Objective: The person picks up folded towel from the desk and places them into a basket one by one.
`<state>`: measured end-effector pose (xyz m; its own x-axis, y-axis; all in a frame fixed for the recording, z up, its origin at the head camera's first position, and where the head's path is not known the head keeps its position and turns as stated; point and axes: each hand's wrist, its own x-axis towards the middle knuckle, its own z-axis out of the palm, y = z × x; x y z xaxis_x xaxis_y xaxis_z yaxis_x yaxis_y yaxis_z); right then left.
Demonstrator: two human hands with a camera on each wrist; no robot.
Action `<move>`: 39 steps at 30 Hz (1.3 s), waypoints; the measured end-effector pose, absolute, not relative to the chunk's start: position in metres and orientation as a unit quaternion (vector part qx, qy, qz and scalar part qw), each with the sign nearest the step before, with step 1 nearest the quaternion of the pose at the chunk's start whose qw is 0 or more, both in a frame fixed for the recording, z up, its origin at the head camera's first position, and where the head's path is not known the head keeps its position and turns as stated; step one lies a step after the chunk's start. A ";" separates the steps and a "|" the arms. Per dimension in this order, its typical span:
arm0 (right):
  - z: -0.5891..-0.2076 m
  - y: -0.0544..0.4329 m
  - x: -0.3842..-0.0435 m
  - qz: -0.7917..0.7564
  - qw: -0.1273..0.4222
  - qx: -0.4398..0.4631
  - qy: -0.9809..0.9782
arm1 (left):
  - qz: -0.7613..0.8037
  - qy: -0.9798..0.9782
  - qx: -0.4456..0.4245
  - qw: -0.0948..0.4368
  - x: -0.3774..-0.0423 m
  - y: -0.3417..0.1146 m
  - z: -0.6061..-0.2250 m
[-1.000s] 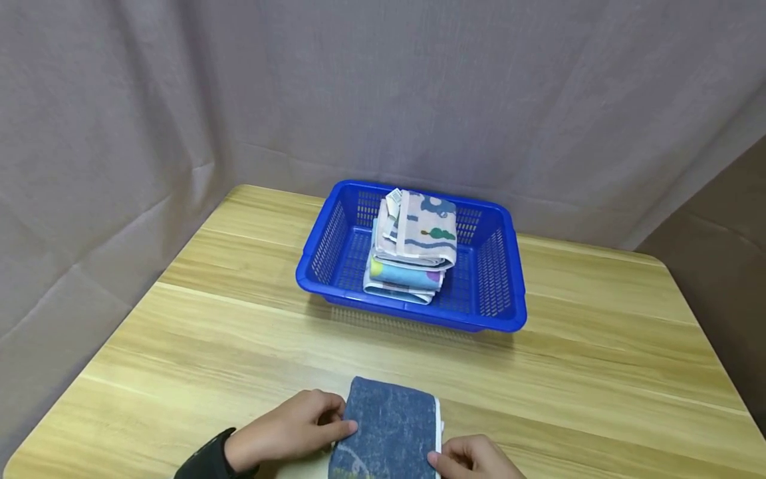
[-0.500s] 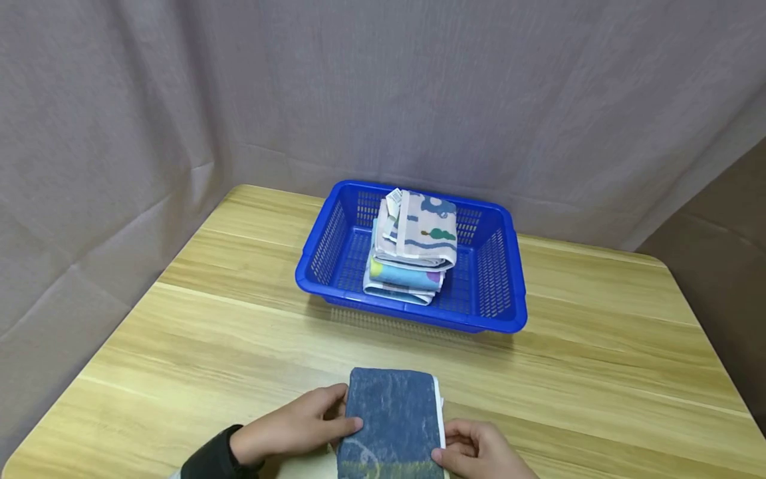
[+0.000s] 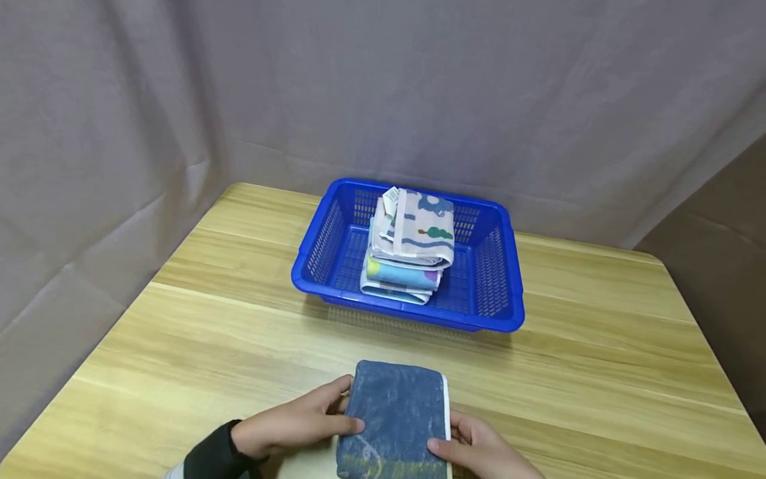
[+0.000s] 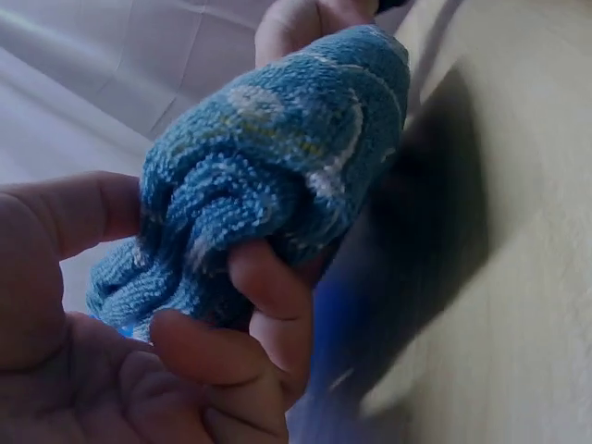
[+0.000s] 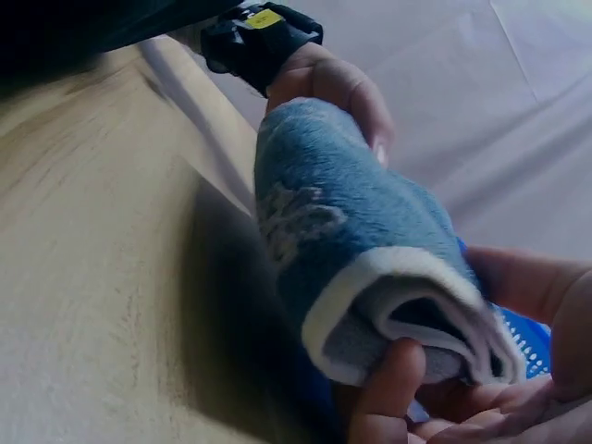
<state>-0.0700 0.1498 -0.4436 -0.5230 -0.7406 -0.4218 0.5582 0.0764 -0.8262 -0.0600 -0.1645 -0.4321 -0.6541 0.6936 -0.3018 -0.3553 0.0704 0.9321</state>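
Observation:
A folded dark blue towel (image 3: 397, 416) with a white edge and a faint yellowish band is held between both hands at the front of the table. My left hand (image 3: 299, 422) grips its left side, thumb on top and fingers underneath. On the right side, my right hand (image 3: 481, 446) pinches the white-edged end the same way. The left wrist view shows the rolled layers of the towel (image 4: 268, 139) between thumb and fingers. In the right wrist view the towel (image 5: 351, 203) hangs above the table, its shadow below it.
Beyond the hands stands a blue plastic basket (image 3: 511, 279) with perforated sides. Inside it is a stack of folded towels, topped by a pale patterned towel (image 3: 421, 229) with a tag. A grey curtain (image 3: 383, 86) hangs behind the wooden table (image 3: 179, 346).
Both hands have moved the folded blue towel slightly away from the body, toward the basket, and more of it now shows. The basket and its stack stay in place.

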 end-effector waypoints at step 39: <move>-0.403 0.145 -0.054 -0.685 0.380 -0.072 0.618 | 0.675 0.659 0.144 0.297 -0.045 -0.157 -0.381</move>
